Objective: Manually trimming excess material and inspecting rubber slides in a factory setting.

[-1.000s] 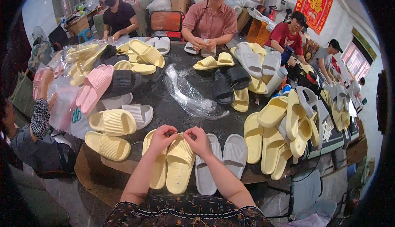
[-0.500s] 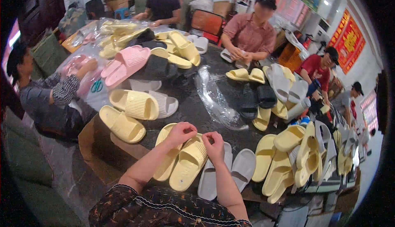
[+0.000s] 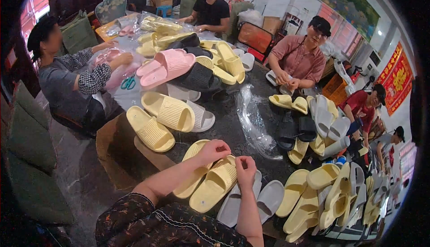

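Note:
Over the toe end of a yellow slipper (image 3: 212,188), my left hand (image 3: 213,152) and my right hand (image 3: 245,170) face each other with fingertips pinched. Anything between them is too small to make out. A second yellow slipper (image 3: 190,180) lies close on the left, partly under my left forearm. Beside my right forearm are two grey slippers, one (image 3: 230,205) partly covered by it and the other (image 3: 270,198) just right of it.
More yellow slippers (image 3: 150,129) lie to the left, below a pink pair (image 3: 166,66). Crumpled clear plastic (image 3: 255,126) stretches across the dark table (image 3: 224,117). Yellow and grey slippers (image 3: 309,202) crowd the right. Co-workers sit around; green-handled scissors (image 3: 128,83) lie near the left one.
The whole view has swung, so the scene sits further right and lower. My hands stay pinched above the same yellow slipper, with little movement.

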{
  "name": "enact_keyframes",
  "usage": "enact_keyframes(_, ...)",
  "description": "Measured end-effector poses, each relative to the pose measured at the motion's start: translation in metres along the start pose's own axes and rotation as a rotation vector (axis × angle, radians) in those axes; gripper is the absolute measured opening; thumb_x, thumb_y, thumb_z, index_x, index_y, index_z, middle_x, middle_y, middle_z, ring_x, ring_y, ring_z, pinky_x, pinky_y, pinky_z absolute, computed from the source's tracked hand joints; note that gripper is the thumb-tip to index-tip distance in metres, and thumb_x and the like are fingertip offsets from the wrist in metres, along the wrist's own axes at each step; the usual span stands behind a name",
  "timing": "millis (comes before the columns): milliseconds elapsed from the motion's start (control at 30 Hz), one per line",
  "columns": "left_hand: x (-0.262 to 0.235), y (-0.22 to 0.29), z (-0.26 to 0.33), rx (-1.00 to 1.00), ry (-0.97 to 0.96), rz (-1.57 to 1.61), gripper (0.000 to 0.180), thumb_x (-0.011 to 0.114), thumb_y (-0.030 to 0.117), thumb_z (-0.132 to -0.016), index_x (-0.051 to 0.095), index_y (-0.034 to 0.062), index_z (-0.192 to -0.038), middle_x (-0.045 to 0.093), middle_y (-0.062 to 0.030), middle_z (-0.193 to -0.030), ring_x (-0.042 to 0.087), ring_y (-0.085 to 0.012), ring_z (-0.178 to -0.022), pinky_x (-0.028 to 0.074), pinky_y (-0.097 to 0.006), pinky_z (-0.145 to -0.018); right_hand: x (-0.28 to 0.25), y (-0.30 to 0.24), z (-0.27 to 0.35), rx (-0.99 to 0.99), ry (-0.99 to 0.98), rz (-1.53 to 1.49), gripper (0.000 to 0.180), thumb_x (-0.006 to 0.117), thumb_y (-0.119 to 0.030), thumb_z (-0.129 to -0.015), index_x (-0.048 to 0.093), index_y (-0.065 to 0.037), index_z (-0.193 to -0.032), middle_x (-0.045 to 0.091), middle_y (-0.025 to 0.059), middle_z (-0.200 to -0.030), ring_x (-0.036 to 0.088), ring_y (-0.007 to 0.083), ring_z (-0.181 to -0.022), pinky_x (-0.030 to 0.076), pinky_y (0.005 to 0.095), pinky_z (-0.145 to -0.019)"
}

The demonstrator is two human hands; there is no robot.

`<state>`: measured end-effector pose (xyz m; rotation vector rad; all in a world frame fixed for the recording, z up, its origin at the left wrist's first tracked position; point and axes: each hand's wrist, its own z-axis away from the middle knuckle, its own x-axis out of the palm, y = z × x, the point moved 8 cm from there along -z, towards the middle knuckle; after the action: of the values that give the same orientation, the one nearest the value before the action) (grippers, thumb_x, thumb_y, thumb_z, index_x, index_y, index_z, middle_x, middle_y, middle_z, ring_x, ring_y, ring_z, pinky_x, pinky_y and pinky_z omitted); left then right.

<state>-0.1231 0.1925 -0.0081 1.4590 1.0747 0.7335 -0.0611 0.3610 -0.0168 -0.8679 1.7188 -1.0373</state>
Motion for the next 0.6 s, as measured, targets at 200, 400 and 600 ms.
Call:
enact_keyframes(200,0.005,0.007,-0.001,0.167,-0.096,-0.258,0.015,0.073,0.017,-0.079,0.069,0.0049,-0.086,0.063,-0.0054,-0.081,0.061,-0.0129,-0.077,0.049,-0.028,-0.067,0.003,-0.012,0.0,-0.072,-0.012,0.073,0.011,0.07,-0.016,-0.082,0.066,-0.005,-0.085,0.061,0.006,-0.081,0.056,0.0206,-0.082,0.045,0.033,-0.076)
enact_keyframes(400,0.002,0.007,0.003,0.189,-0.094,-0.217,0.018,0.075,0.02,-0.079,0.07,0.0046,-0.087,0.062,-0.0031,-0.077,0.059,-0.011,-0.072,0.048,-0.026,-0.065,0.008,-0.032,0.002,-0.257,-0.029,0.108,0.009,0.07,-0.01,-0.081,0.065,-0.003,-0.084,0.058,0.0018,-0.076,0.051,0.0101,-0.068,0.043,0.0247,-0.063)
enact_keyframes(600,-0.001,-0.003,-0.001,-0.004,-0.005,0.048,0.015,0.074,0.018,-0.08,0.07,0.005,-0.086,0.062,-0.0029,-0.078,0.059,-0.011,-0.074,0.048,-0.026,-0.066,-0.001,-0.015,0.0,-0.126,0.034,0.029,0.009,0.07,-0.01,-0.08,0.065,-0.003,-0.083,0.057,0.0038,-0.075,0.053,0.0124,-0.069,0.043,0.0254,-0.063)
